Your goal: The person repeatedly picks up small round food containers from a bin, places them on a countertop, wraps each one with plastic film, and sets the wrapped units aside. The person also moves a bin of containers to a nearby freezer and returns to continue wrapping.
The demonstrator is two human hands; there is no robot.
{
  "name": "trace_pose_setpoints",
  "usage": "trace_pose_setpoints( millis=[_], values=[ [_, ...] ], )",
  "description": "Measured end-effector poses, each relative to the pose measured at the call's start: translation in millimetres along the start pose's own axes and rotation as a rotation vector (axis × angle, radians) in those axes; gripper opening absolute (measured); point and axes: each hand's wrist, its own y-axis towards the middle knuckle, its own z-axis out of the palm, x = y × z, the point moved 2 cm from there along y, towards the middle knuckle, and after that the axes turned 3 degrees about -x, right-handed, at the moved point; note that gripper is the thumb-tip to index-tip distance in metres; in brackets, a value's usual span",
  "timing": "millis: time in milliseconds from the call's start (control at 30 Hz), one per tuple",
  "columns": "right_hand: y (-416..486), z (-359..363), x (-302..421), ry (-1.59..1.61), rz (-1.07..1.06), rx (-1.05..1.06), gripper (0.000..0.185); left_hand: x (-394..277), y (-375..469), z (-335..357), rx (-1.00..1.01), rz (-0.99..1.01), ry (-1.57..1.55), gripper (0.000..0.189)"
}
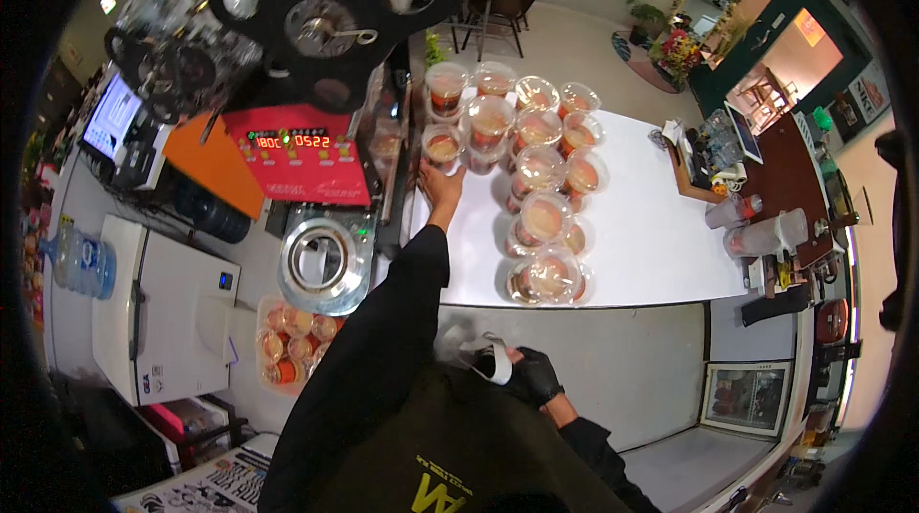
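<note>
My bare left hand (441, 191) reaches forward over the white counter (646, 226). Its thumb and fingers are around the base of a clear plastic cup (442, 145) with orange-red contents, which stands beside the cup sealing machine (301, 154). Close to my body is my right hand (537, 376), in a black glove. It grips a curved white object (497, 364); a blurred translucent part beside it leaves its exact kind unclear. More filled cups (542, 168) are stacked in rows to the right of my left hand, some on top of others.
The sealing machine has a red panel with lit digits and a metal cup ring (319, 262). Below it a plastic tub (294, 348) holds several filled cups. A white chest freezer (172, 312) stands left. Sleeves of plastic cups (764, 233) lie on the brown counter at right.
</note>
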Motion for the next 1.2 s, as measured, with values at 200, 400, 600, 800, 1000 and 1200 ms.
trace_pose_setpoints(
  millis=[200, 400, 600, 800, 1000, 1200],
  values=[
    [-3.5, -30.9, -38.5, 0.187, 0.101, -0.095, 0.038, -13.0, 1.7, 5.6, -0.196, -0.058, -0.124, 0.081],
    [16.0, -29.1, -44.2, 0.202, 0.047, -0.022, 0.038, 9.8, -116.1, -59.4, -0.149, 0.116, -0.082, 0.065],
    [30.7, -12.9, -16.9, 0.19, 0.088, 0.013, 0.035, 32.5, -186.6, -130.2, -0.017, -0.02, -0.287, 0.071],
    [34.9, -0.8, -5.9, 0.136, 0.058, 0.129, 0.036, 18.7, -201.8, -163.9, 0.199, 0.301, -0.25, 0.066],
    [43.7, 8.7, -13.9, 0.154, -0.012, 0.092, 0.032, 29.6, -189.5, -166.9, 0.164, 0.154, -0.343, 0.063],
    [49.2, 11.2, -21.4, 0.226, 0.05, 0.121, 0.032, 46.2, -181.5, -167.2, 0.261, 0.221, -0.35, 0.063]
  ],
)
